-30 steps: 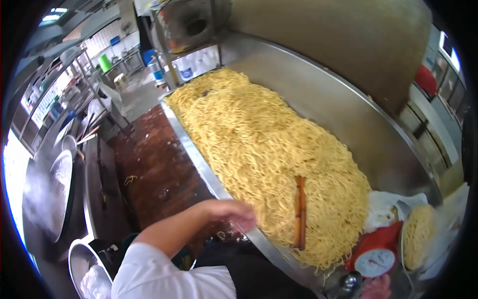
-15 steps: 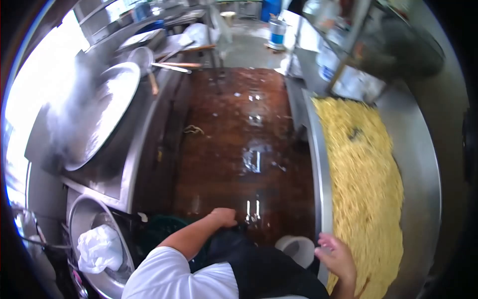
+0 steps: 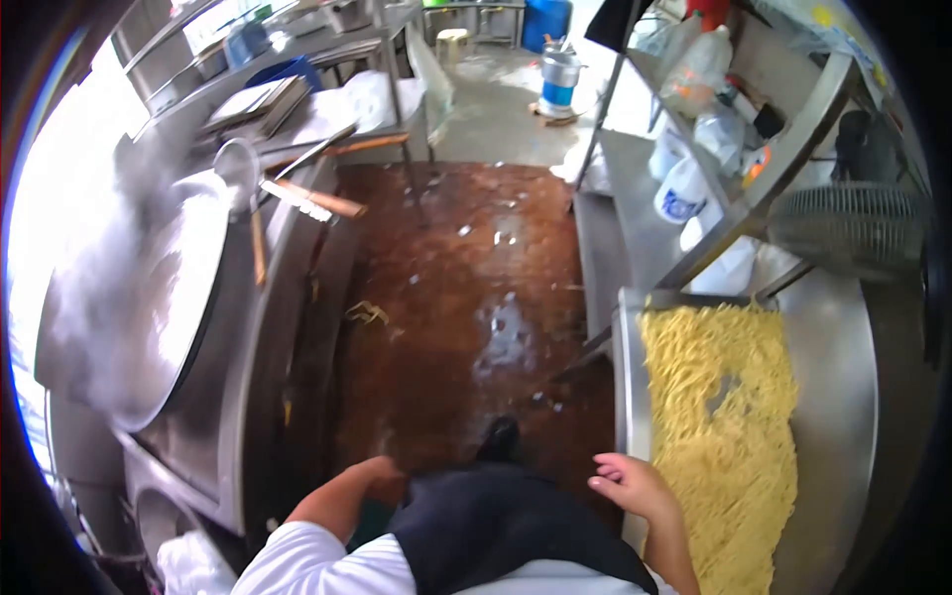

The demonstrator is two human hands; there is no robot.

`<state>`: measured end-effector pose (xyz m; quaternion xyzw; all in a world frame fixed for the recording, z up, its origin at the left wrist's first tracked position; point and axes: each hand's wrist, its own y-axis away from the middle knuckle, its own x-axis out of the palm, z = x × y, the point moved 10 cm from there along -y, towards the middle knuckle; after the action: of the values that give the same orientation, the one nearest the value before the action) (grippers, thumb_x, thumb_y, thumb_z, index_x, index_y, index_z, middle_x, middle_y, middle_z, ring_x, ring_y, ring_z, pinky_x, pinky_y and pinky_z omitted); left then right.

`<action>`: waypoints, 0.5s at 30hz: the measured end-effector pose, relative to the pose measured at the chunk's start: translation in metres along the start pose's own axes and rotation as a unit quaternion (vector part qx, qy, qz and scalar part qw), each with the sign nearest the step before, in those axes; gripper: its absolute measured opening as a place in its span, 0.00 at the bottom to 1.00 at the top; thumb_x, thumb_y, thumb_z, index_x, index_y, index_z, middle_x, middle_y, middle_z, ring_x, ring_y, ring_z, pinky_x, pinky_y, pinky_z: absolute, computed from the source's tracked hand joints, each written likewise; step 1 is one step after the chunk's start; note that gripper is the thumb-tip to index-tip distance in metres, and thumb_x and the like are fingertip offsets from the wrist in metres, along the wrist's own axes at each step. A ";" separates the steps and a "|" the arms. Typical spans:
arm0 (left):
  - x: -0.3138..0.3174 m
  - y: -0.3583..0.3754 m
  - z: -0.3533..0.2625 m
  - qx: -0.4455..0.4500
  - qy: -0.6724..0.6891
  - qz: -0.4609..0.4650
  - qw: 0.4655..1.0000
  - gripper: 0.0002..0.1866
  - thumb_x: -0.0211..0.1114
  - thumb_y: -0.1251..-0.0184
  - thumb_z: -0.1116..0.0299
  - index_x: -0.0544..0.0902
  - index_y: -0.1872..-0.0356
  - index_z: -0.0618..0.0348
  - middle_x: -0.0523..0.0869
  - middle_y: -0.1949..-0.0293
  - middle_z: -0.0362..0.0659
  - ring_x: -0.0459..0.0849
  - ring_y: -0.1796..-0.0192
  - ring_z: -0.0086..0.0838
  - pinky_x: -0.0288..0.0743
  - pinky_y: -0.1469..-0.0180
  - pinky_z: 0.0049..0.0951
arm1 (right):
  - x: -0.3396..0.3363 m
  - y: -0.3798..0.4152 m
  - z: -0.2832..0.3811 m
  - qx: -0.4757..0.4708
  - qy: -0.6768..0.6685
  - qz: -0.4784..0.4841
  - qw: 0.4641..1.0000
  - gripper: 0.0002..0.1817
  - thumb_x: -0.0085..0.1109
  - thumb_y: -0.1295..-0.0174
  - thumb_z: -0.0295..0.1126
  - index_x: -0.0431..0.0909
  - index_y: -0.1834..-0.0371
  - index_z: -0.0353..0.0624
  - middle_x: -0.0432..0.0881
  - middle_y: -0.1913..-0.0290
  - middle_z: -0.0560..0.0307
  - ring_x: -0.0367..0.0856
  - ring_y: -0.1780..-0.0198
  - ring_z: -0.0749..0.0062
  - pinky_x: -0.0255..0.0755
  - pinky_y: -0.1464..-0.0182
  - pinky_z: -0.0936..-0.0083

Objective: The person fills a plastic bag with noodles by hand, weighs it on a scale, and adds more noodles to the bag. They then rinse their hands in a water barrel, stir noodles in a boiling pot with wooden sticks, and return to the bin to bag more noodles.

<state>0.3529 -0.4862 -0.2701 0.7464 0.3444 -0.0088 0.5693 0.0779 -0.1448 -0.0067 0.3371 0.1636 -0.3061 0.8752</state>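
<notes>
My left hand (image 3: 383, 478) hangs at my side near the dark apron (image 3: 506, 531), its fingers mostly hidden from view. Out in front on the other side, my right hand (image 3: 633, 486) is open, thumb and fingers loosely apart with nothing between them. It hovers by the near rim of a long steel trough (image 3: 831, 397). Yellow noodles (image 3: 724, 426) fill the trough in a thick layer, with a small gap towards the far end where metal shows.
A steaming wok (image 3: 169, 307) sits on the steel stove at left, with a wire strainer (image 3: 238, 169) and wooden-handled tools beyond it. A wet brown floor (image 3: 456, 297) runs between the counters. A fan (image 3: 848, 226) and a shelf with plastic jugs (image 3: 681, 190) stand at right.
The view has moved forward along the aisle, so the wok and trough sit lower in it. My right hand has come away from the trough's edge, and my left hand has swung back.
</notes>
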 end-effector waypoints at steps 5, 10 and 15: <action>-0.098 -0.034 0.143 -0.198 0.240 -0.115 0.943 0.15 0.62 0.35 0.56 0.87 0.62 0.58 0.88 0.62 0.49 0.88 0.62 0.38 0.81 0.63 0.37 | -0.033 -0.159 0.102 -0.126 0.198 0.096 0.967 0.28 0.61 0.39 0.51 0.77 0.42 0.44 0.86 0.53 0.47 0.84 0.50 0.53 0.77 0.50 0.62; -0.250 -0.034 0.102 -0.223 0.653 -0.292 0.662 0.11 0.63 0.33 0.62 0.82 0.57 0.59 0.83 0.71 0.42 0.78 0.77 0.24 0.68 0.81 0.26 | -0.067 -0.298 0.250 -0.270 0.169 0.162 0.934 0.26 0.63 0.39 0.48 0.78 0.43 0.43 0.85 0.52 0.45 0.84 0.51 0.52 0.77 0.50 0.62; -0.346 -0.190 0.107 -0.114 0.444 -0.205 0.865 0.21 0.69 0.40 0.53 0.86 0.56 0.62 0.88 0.65 0.47 0.86 0.70 0.32 0.81 0.66 0.33 | -0.095 -0.506 0.217 -0.180 0.004 0.056 0.982 0.25 0.64 0.36 0.47 0.79 0.45 0.38 0.86 0.55 0.47 0.85 0.54 0.64 0.78 0.51 0.69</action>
<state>0.0298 -0.7304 -0.3273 0.5142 0.7046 0.2463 0.4224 -0.3040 -0.5507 -0.0518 0.1843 0.2005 -0.2203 0.9366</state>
